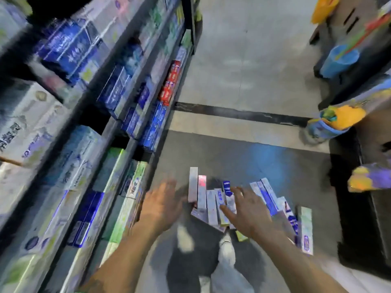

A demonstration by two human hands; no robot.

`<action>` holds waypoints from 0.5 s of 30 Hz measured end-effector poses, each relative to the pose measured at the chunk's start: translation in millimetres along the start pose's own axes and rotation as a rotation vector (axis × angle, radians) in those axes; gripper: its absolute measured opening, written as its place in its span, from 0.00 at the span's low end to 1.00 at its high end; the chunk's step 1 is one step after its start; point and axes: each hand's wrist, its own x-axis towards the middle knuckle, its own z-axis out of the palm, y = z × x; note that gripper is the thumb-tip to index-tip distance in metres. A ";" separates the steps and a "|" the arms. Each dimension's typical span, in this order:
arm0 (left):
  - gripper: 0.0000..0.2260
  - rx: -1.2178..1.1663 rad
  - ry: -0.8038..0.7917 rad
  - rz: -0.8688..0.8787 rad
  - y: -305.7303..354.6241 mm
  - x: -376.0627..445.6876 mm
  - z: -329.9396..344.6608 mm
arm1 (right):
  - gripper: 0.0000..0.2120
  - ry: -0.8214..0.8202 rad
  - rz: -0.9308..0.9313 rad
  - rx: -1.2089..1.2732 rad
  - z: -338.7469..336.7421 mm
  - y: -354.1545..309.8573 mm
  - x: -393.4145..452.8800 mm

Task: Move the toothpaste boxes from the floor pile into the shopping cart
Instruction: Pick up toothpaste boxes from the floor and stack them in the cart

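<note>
Both hands' fingers spread, left hand (163,205) empty, right hand (246,208) over toothpaste boxes (212,205)

Shop aisle, stocked shelves (118,96)

Both bare forearms reach forward and down from the bottom edge, the two hands side by side and well apart. The left hand (161,205) is held palm down, its fingers (169,186) spread and nearly straight, blurred by motion and gripping nothing. The right hand (248,210) is also palm down, its fingers (238,190) splayed and relaxed, the thumb stretched out toward the left. Whether its fingertips touch anything cannot be told.
</note>
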 end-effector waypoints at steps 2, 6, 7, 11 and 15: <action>0.34 -0.029 -0.033 -0.010 -4.1 44.0 41.5 | 0.35 -0.023 0.005 0.023 41.2 4.5 41.8; 0.42 -0.136 -0.079 -0.016 -19.5 133.3 139.8 | 0.29 -0.054 -0.009 0.001 138.2 18.7 129.2; 0.40 -0.148 -0.105 -0.015 -27.1 156.2 165.9 | 0.31 -0.079 -0.023 -0.011 161.2 21.5 151.5; 0.32 -0.203 -0.106 0.014 -59.4 238.0 269.3 | 0.29 -0.150 -0.033 -0.067 254.1 39.7 236.8; 0.32 -0.280 -0.129 0.016 -78.0 308.1 356.1 | 0.29 -0.130 0.057 -0.026 339.3 56.1 304.6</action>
